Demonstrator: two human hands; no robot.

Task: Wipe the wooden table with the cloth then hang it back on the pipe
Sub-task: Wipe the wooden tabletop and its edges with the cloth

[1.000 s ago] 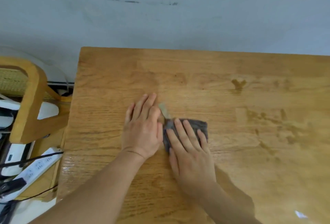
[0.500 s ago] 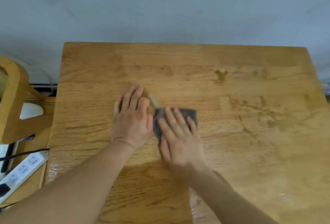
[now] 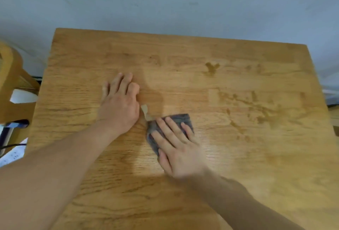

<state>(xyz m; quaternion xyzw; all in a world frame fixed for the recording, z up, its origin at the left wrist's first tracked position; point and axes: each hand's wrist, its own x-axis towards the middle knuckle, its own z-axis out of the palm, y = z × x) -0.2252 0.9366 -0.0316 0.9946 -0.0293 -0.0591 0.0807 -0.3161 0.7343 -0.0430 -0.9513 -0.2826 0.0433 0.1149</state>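
A: How far along would you say this is?

B: Mid-wipe, I'd judge. Going from the left, past the curved pale-wood chair (image 3: 11, 86), the left hand (image 3: 119, 108) lies flat on the light-brown wooden worktop (image 3: 238, 174). Its fingers (image 3: 121, 83) are close together and hold nothing. Just right of it, near the middle, the small dark-grey folded cloth (image 3: 180, 117) sits under the right hand (image 3: 179, 149), whose fingers (image 3: 172, 128) are spread and pressing it down.

A: And what's left?

B: The dark blotchy marks (image 3: 266, 112) on the right half look untouched, so that side needs wiping. Then comes the hanging-up.

A: Where's the pipe?

B: Nowhere in view. The right hand is blurred and covers most of the cloth, and I can't tell what the pale strip (image 3: 145, 111) at the cloth's corner is.
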